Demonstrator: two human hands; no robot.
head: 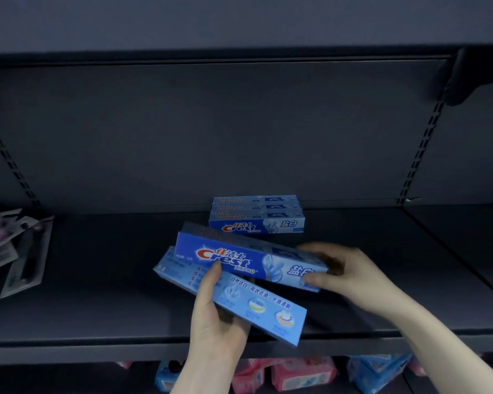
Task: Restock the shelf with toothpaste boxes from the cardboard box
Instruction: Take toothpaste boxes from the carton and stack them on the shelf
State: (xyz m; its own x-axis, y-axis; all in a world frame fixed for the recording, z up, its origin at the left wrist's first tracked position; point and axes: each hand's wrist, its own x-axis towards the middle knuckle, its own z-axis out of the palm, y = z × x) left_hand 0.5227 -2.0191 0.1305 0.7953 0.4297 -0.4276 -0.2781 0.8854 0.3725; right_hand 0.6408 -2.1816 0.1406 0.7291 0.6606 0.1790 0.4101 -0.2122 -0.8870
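Observation:
Two blue toothpaste boxes are in my hands above the dark shelf (pixel 97 280). My left hand (pixel 214 319) grips the lower box (pixel 262 305), which is tilted with its pale back face showing. My right hand (pixel 342 271) pinches the right end of the upper box (pixel 239 258), whose logo front faces me. The upper box lies partly across the lower one. Behind them, a row of several toothpaste boxes (pixel 256 220) stands on edge near the back of the shelf. The cardboard box is out of view.
Toothbrush blister packs (pixel 15 248) lie in a loose pile at the shelf's left end. Pink and blue soft packs (pixel 302 373) fill the shelf below. Another shelf board (pixel 239 24) hangs overhead, with a bracket (pixel 473 78) at the upper right.

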